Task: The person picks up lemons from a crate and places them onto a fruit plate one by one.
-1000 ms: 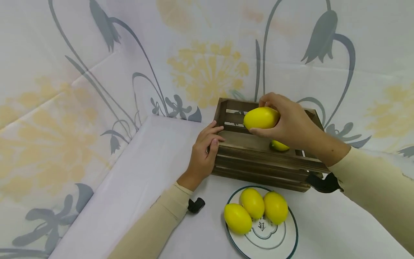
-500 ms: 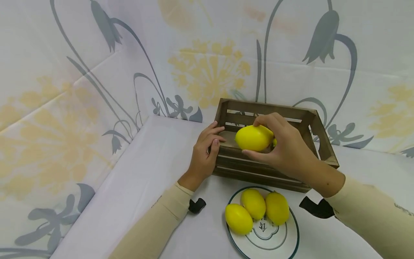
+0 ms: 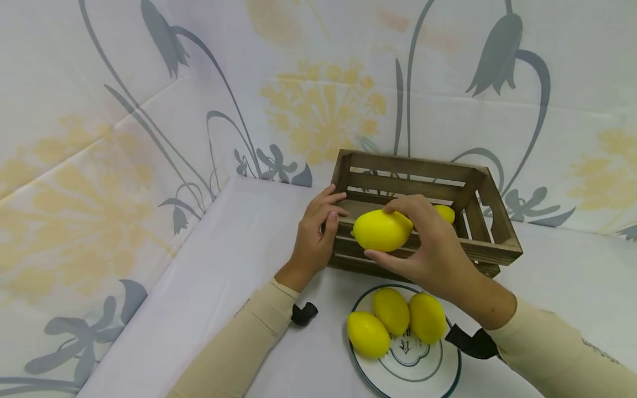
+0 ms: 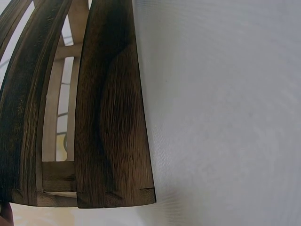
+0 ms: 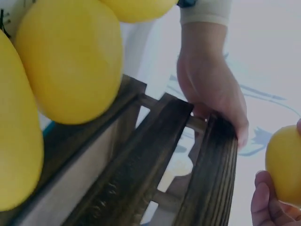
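Observation:
A brown slatted wooden crate (image 3: 408, 164) stands at the back of the table. My left hand (image 3: 314, 232) grips its left end, fingers over the rim; that grip on the crate (image 5: 136, 160) also shows in the right wrist view. Between thumb and fingers my right hand (image 3: 438, 249) pinches a yellow lemon (image 3: 380, 231), held up before the crate's front side. Behind the right hand, another lemon (image 3: 445, 213) lies inside the crate, partly hidden. The left wrist view has the crate's dark slats (image 4: 117, 117) and only a sliver of finger at lower left.
Nearer than the crate, a white plate (image 3: 423, 378) with a dark green rim bears three lemons (image 3: 368, 335). White cloth (image 3: 239, 232) covers the table. A flower-printed cloth (image 3: 318, 83) rises behind and at the left.
My right hand has carried the lemon from above the crate down and toward me, slightly left. The lemon inside the crate shows more. My left hand has stayed put.

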The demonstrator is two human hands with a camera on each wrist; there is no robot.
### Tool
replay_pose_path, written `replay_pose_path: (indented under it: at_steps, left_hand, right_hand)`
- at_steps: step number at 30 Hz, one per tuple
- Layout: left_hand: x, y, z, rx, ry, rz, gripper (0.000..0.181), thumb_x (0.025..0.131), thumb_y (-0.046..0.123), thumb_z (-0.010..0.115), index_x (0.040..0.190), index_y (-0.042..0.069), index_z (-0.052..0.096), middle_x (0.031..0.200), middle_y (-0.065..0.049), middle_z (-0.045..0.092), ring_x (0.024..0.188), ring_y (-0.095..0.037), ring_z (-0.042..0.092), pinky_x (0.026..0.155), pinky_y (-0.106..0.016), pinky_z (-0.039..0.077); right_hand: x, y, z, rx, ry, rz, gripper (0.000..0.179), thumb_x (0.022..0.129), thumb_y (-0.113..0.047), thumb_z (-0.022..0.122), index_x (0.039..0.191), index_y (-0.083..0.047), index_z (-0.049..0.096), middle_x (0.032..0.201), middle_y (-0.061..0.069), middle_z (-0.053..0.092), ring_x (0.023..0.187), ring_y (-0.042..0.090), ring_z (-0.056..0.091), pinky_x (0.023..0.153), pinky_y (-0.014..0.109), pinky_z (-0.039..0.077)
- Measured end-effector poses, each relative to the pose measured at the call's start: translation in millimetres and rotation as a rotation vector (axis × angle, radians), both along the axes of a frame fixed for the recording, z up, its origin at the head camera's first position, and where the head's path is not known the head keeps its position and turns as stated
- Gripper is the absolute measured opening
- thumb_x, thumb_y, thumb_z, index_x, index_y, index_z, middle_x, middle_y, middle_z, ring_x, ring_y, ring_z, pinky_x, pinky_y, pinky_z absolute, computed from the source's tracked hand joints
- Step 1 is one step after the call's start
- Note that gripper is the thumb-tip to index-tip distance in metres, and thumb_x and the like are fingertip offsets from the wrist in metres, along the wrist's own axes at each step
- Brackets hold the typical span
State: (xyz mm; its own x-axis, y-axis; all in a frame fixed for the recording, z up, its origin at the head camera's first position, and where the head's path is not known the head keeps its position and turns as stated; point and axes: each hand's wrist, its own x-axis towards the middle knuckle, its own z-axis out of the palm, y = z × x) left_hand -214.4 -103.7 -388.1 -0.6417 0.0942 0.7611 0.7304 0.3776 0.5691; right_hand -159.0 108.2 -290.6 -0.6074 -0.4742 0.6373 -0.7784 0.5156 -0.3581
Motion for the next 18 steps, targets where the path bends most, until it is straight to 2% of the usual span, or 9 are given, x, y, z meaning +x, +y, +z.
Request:
replay_pose_path:
  at_steps: [2,4,7,9,14,18]
  left_hand:
    - [-0.9,-0.1,0.8,-0.001,0.007,0.005,0.040,0.108,0.027,0.036,0.100,0.005,0.067,0.133,-0.012,0.064,0.145,-0.024,0.042,0.123,-0.040,0.031]
    - [-1.0,-0.6,0.6,0.001,0.017,0.003,0.038,0.107,0.025,0.037,0.099,0.005,0.068,0.133,-0.013,0.064,0.145,-0.024,0.042,0.123,-0.041,0.031]
    - [-1.1,-1.6,-0.6,0.008,0.029,-0.003,0.037,0.107,0.024,0.038,0.099,0.004,0.068,0.133,-0.013,0.064,0.145,-0.025,0.042,0.123,-0.042,0.030]
    - [-1.3,-1.7,-0.6,0.008,0.025,-0.007,0.038,0.108,0.026,0.037,0.100,0.005,0.067,0.134,-0.012,0.064,0.146,-0.024,0.041,0.124,-0.041,0.030]
    - [-0.8,-1.8,-1.9,-0.005,0.009,-0.003,0.043,0.109,0.032,0.034,0.100,0.005,0.067,0.133,-0.013,0.064,0.146,-0.024,0.041,0.123,-0.042,0.030]
    - [-0.9,-1.7,-1.8,-0.006,0.020,-0.011,0.042,0.109,0.031,0.034,0.101,0.005,0.067,0.134,-0.014,0.063,0.146,-0.025,0.041,0.123,-0.043,0.030]
  right_hand:
    - [2.8,0.6,-3.7,-0.002,0.002,0.024,0.072,0.064,-0.014,0.095,0.122,-0.001,0.055,0.118,0.011,0.059,0.104,0.018,0.058,0.093,0.003,0.043]
    - [4.9,1.1,-8.3,-0.012,0.009,0.045,0.069,0.071,-0.027,0.092,0.123,-0.001,0.055,0.119,0.011,0.059,0.105,0.019,0.058,0.095,0.004,0.043]
    - [7.7,0.8,-15.2,-0.037,0.011,0.069,0.066,0.083,-0.047,0.077,0.124,-0.001,0.055,0.121,0.011,0.059,0.107,0.020,0.058,0.096,0.005,0.044]
    - [9.3,0.1,-19.6,-0.063,0.016,0.083,0.066,0.086,-0.054,0.067,0.124,0.000,0.055,0.121,0.011,0.060,0.108,0.021,0.058,0.097,0.005,0.044]
    - [15.4,-2.6,-30.9,-0.120,-0.005,0.126,0.065,0.086,-0.051,0.069,0.125,0.000,0.056,0.121,0.012,0.060,0.108,0.019,0.057,0.098,0.007,0.045]
    - [21.2,-4.5,-38.7,-0.142,-0.045,0.127,0.063,0.086,-0.050,0.070,0.124,-0.002,0.057,0.121,0.014,0.060,0.111,0.018,0.057,0.100,0.009,0.045]
